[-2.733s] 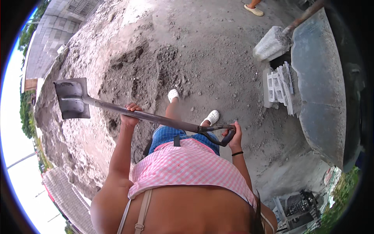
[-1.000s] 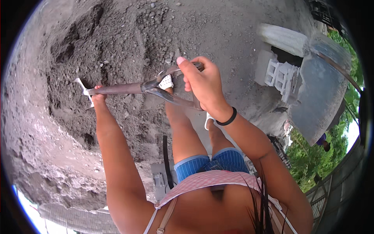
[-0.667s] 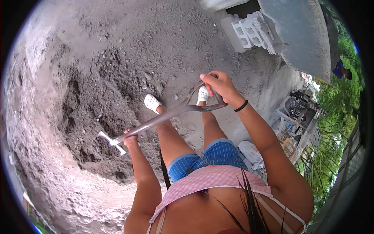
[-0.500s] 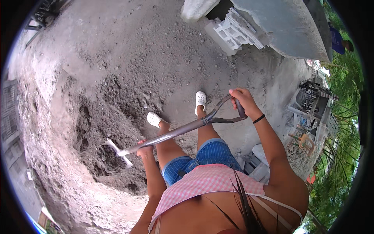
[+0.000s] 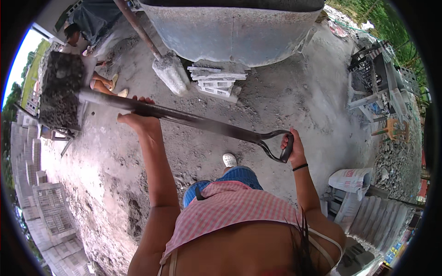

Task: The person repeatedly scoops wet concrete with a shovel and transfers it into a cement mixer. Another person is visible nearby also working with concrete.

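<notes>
I hold a shovel [image 5: 198,121] raised across my front, its metal shaft running from the right up to the far left. My right hand [image 5: 296,148] is closed round the dark D-shaped grip. Farther along, my left hand [image 5: 142,120] wraps the shaft from below, with fingertips showing above it. A heap of dark grey, damp-looking sand or mortar [image 5: 61,89] covers the blade, which is mostly hidden and blurred. The blade hangs off the ground at the left.
A large grey metal tub [image 5: 230,34] stands ahead, beside another shovel [image 5: 170,73] and stacked concrete pieces [image 5: 221,85]. A person [image 5: 73,43] sits at far left behind the load. Block stacks [image 5: 50,207] line the left; a white sack [image 5: 347,179] and wooden stool [image 5: 395,130] are at right.
The shovel has swung up from the dug ground at the left, and its blade now carries dark material. My body has turned left, bringing the tub and seated person into view.
</notes>
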The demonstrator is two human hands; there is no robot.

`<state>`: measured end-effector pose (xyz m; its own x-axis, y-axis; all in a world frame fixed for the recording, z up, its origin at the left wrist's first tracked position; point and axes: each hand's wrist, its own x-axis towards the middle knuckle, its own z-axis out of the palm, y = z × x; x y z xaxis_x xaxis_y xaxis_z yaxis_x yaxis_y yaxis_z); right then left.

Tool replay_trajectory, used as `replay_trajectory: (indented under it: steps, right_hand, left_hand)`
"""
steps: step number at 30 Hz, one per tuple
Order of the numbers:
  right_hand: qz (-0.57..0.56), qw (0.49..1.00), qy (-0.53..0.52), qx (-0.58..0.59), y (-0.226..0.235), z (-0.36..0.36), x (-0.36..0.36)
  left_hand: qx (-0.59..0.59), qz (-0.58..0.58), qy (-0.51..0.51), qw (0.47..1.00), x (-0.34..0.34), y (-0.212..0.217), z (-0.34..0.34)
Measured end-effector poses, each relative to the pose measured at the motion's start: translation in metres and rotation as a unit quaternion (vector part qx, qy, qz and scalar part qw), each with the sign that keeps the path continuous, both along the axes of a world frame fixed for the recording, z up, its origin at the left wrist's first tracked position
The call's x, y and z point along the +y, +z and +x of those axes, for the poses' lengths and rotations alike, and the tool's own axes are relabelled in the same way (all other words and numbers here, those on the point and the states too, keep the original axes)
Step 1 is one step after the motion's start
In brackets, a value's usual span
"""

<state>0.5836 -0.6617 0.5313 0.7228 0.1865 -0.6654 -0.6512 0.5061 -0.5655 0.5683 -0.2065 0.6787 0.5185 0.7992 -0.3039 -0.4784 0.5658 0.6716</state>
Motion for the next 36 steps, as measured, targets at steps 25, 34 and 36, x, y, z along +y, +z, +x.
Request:
replay_trajectory:
  steps: [25, 34, 36]
  right_hand:
    - [0.194, 0.973, 0.051, 0.114, 0.021, 0.084, 0.013]
    - [-0.011, 0.923, 0.323, -0.210, 0.144, 0.093, 0.178]
    - [0.001, 0.874, 0.398, -0.281, 0.145, 0.069, 0.228]
  left_hand:
    - [-0.172, -0.155, -0.308, 0.923, 0.068, 0.058, 0.158]
    - [-0.108, -0.217, 0.192, 0.951, 0.120, -0.021, -0.243]
    - [-0.055, -0.231, 0.280, 0.930, 0.096, -0.060, -0.333]
